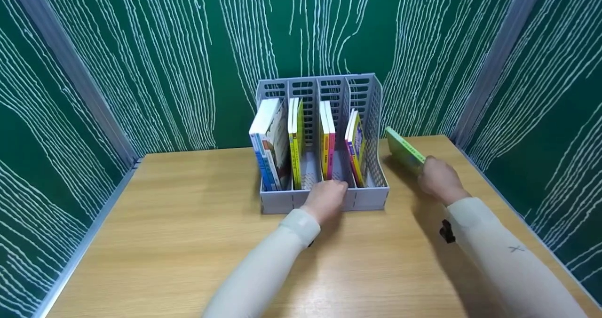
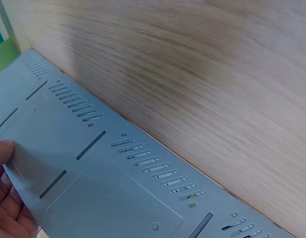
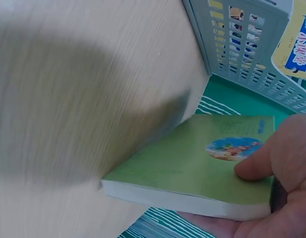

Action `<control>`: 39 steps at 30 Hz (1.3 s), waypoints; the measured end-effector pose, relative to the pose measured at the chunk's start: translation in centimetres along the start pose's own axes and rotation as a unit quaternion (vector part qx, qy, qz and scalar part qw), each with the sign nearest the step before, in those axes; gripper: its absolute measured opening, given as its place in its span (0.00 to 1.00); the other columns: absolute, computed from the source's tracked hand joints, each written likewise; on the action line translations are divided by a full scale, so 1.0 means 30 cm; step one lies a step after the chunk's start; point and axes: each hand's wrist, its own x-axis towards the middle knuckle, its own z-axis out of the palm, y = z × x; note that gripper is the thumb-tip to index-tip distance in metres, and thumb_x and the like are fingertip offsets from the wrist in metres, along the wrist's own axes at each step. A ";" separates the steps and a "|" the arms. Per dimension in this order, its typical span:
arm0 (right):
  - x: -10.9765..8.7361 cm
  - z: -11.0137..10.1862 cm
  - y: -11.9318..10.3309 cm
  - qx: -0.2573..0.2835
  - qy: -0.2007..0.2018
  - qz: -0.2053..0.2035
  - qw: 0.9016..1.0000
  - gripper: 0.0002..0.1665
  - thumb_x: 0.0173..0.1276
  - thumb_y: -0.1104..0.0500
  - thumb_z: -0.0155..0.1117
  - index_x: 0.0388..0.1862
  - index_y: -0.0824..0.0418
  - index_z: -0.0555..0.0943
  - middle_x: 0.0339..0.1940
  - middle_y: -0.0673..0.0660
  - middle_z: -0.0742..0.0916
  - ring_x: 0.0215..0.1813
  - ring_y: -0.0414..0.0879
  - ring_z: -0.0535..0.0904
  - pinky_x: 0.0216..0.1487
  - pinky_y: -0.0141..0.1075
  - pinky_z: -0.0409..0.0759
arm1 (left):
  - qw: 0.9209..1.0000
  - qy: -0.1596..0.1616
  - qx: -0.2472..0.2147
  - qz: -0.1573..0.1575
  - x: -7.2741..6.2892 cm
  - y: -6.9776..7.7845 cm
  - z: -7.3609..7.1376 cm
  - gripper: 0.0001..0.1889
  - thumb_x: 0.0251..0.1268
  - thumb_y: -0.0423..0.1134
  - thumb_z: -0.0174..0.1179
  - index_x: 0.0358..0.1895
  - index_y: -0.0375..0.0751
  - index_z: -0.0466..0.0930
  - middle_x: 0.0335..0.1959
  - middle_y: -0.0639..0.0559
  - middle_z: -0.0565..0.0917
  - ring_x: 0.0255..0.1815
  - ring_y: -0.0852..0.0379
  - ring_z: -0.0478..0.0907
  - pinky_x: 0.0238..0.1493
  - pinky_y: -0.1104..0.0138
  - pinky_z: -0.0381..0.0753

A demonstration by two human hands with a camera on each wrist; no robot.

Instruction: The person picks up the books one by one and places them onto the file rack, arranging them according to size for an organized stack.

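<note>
A grey four-compartment file rack [image 1: 277,202] stands on the table with books upright in each compartment. My left hand [image 1: 328,198] grips its low front wall; in the left wrist view the thumb [image 2: 3,151] lies on the outer face and the fingers curl over the edge behind it. To the right of the rack, my right hand [image 1: 441,178] holds a green book [image 1: 404,149]. The right wrist view shows the thumb [image 3: 257,166] pressed on the cover of the green book [image 3: 192,153], near its small oval picture, with fingers underneath. The book's lower corner is close to the tabletop.
Thick blue-and-white books [image 1: 265,144] fill the left compartment, yellow-spined books [image 1: 295,144] the second, yellow and pink books [image 1: 327,141] the third, and a tilted pair of thin books [image 1: 356,146] the right one. Green walls [image 1: 244,50] with white streaks enclose the wooden table [image 1: 188,224].
</note>
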 end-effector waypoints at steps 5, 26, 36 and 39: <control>-0.023 0.005 0.006 0.050 0.051 -0.013 0.997 0.35 0.70 0.70 0.55 0.72 0.87 0.62 0.62 0.89 0.78 0.58 0.76 0.80 0.59 0.69 0.84 | 1.000 -0.004 -0.016 -0.005 0.003 -0.001 -0.005 0.11 0.83 0.33 0.56 0.46 0.44 0.89 0.39 0.50 0.93 0.37 0.53 0.91 0.40 0.60 0.91; -0.152 0.031 -0.081 0.175 0.206 -0.048 0.961 0.27 0.82 0.69 0.42 0.77 0.75 0.65 0.71 0.83 0.78 0.66 0.82 0.80 0.61 0.75 0.81 | 0.989 -0.051 -0.133 -0.046 0.027 -0.010 -0.069 0.10 0.84 0.41 0.61 0.50 0.43 0.90 0.44 0.50 0.94 0.44 0.53 0.91 0.49 0.60 0.91; -0.203 0.041 -0.131 0.146 0.285 -0.113 0.941 0.27 0.81 0.73 0.50 0.77 0.73 0.68 0.68 0.80 0.81 0.66 0.80 0.80 0.65 0.74 0.78 | 0.893 0.009 -0.441 -0.091 0.046 -0.029 -0.197 0.18 0.81 0.49 0.65 0.61 0.42 0.87 0.53 0.50 0.91 0.51 0.59 0.85 0.56 0.67 0.87; -0.213 0.050 -0.136 0.119 0.316 -0.151 0.929 0.27 0.81 0.75 0.54 0.76 0.72 0.70 0.65 0.78 0.83 0.65 0.78 0.83 0.64 0.72 0.80 | 0.846 0.031 -0.524 -0.093 0.047 -0.030 -0.231 0.20 0.82 0.53 0.63 0.59 0.41 0.87 0.53 0.43 0.90 0.48 0.56 0.87 0.51 0.68 0.89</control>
